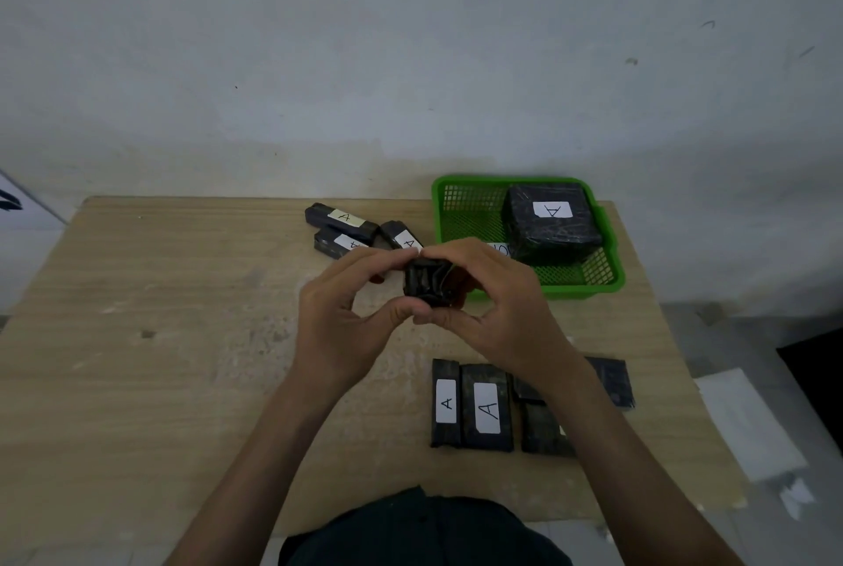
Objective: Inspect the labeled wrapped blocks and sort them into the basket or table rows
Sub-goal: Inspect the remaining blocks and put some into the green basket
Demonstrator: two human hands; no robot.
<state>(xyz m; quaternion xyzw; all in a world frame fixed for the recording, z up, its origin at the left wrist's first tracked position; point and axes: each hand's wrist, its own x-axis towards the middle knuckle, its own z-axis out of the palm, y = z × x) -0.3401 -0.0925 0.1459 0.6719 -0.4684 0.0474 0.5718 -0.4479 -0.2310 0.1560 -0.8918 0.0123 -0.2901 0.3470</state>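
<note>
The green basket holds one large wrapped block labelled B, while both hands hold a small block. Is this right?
No. In the head view, the large wrapped block in the green basket is labelled A, not B. The rest is right.

Table's left half (159,314) open; green basket (611,278), block row (486,406) crowd right.

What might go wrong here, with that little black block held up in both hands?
The block is pinched only by fingertips of the left hand and right hand, so it might slip onto the table. The right forearm hangs over the near row of blocks and may knock them askew.
</note>
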